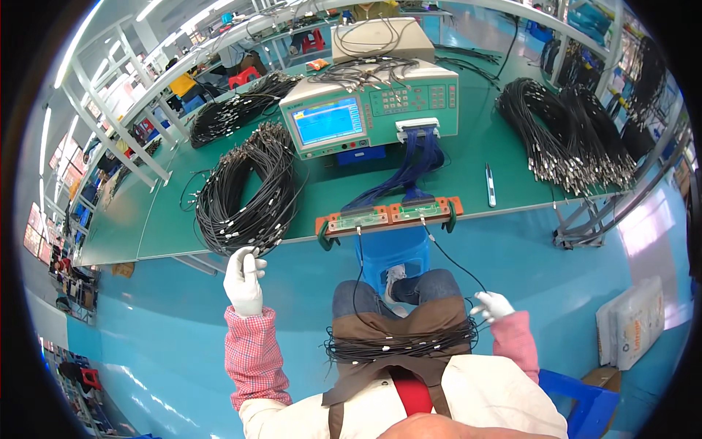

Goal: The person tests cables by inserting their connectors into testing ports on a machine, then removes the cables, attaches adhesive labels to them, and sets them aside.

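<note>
My left hand [245, 282], in a white glove, is at the table's front edge with its fingers curled together. Its fingertips meet the near side of a coiled bundle of black cables [208, 201]; what they pinch is too small to make out. Out to the right of my lap, my gloved right hand [495, 306] has its fingers closed around a thin black cable [457, 262]. That cable runs up to the right green board of an orange-brown test fixture [395, 222]. A second black cable [357, 282] hangs from the left board down to more black cables [395, 345] across my lap.
A green tester with a blue screen [327, 126] stands on the green table [307, 208], joined to the fixture by dark blue wires [398, 179]. Cable bundles [567, 135] lie at the right, near a pen [490, 186]. A blue stool [376, 256] stands under the table.
</note>
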{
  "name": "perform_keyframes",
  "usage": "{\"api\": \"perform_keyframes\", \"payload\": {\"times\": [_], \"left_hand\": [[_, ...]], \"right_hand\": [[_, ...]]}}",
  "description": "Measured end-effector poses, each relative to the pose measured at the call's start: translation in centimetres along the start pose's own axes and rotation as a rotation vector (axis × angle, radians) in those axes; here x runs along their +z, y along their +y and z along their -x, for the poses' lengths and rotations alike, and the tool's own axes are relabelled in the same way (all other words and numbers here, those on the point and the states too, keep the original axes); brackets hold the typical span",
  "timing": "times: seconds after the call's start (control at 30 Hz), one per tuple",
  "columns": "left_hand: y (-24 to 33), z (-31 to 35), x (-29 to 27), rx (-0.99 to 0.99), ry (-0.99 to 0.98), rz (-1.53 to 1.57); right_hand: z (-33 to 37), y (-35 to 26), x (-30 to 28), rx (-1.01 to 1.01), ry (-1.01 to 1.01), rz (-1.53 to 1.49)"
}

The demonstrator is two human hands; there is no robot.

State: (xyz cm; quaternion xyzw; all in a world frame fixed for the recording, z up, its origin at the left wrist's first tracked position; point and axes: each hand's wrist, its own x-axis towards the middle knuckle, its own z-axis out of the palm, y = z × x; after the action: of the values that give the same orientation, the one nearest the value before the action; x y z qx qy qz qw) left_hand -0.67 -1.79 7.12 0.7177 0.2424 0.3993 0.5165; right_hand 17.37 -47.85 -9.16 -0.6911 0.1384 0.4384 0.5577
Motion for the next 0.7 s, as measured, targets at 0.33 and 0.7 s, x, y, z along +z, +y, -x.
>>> {"api": "perform_keyframes", "payload": {"times": [0.33,0.7], "left_hand": [[-4.1,2.7,4.0,0.162,0.033,-0.587],[-11.9,12.3,9.1,0.054,-0.222,-0.648]], "right_hand": [[-0.1,-8.7,7.7,-0.944,0.657,0.782],[-4.8,-2.7,4.9,-0.673,0.503,0.96]]}}
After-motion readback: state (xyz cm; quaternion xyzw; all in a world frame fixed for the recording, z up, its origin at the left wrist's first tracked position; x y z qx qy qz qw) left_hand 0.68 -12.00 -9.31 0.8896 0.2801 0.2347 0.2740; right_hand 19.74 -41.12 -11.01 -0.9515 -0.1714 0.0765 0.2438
